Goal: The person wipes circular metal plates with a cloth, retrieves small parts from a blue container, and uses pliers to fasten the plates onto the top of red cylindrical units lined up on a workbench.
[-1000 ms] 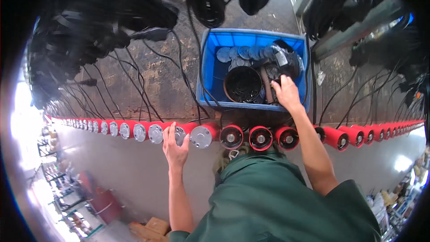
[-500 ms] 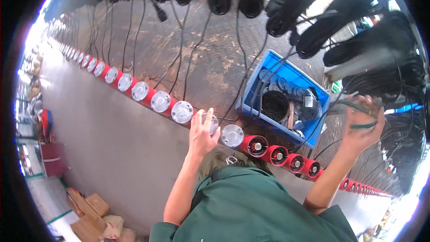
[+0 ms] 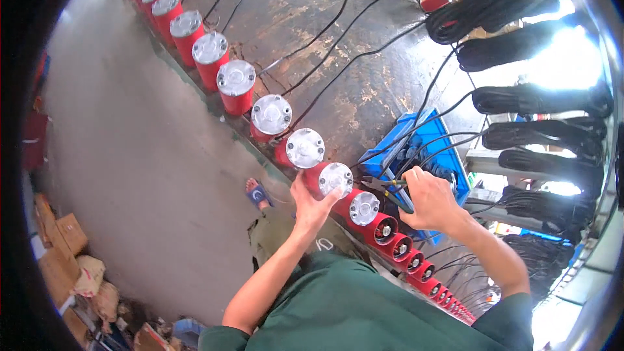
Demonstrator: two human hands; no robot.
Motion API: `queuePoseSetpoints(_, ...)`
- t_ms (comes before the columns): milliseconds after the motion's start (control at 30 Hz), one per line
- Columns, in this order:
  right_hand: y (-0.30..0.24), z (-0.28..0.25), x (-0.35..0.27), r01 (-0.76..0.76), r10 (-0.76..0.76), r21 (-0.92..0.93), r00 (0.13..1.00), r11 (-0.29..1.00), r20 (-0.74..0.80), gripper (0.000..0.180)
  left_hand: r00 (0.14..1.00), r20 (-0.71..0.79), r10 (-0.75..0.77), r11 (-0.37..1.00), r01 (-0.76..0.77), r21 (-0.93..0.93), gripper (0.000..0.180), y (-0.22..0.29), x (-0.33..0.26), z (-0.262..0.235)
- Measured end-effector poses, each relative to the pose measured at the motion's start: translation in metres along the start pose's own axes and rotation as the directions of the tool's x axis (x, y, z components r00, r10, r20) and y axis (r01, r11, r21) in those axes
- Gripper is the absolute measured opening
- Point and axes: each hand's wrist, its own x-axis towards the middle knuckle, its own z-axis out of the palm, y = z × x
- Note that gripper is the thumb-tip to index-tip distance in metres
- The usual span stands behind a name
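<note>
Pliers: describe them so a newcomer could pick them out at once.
Find the blue bin beyond the row of red cylinders. By its near edge, the person's right grip holds the pliers, dark jaws toward the row. Their greenish handles set them apart from the black cables around.

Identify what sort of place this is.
Likely an assembly workshop or factory floor: a long row of red cylindrical housings, many with metal end caps, lines a worktable; bundled black cables show at the right; the right hand holds pliers.
</note>
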Motion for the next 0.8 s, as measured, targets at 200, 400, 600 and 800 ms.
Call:
queuePoseSetpoints(200, 0.003, -0.023, 0.044, 0.315, -0.271, -0.318, 0.946, 0.894, 0.175, 0.079, 0.988, 0.063, 0.139, 0.990, -0.139, -0.005, 0.117, -0.013, 0.006, 0.003)
queuePoseSetpoints(400, 0.001, -0.044, 0.065, 0.419, -0.329, -0.349, 0.899, 0.838, 0.289, 0.089, 0.989, 0.032, 0.146, 0.989, -0.145, -0.044, 0.106, -0.004, 0.004, 0.004)
queuePoseSetpoints(600, -0.009, -0.044, 0.068, 0.437, -0.353, -0.318, 0.890, 0.841, 0.287, 0.085, 0.988, -0.003, 0.157, 0.985, -0.157, -0.065, 0.101, 0.003, 0.001, 0.003)
queuePoseSetpoints(800, -0.008, -0.033, 0.065, 0.465, -0.354, -0.476, 0.883, 0.747, 0.307, 0.054, 0.992, 0.012, 0.126, 0.988, -0.124, -0.090, 0.101, 0.009, 0.000, 0.000)
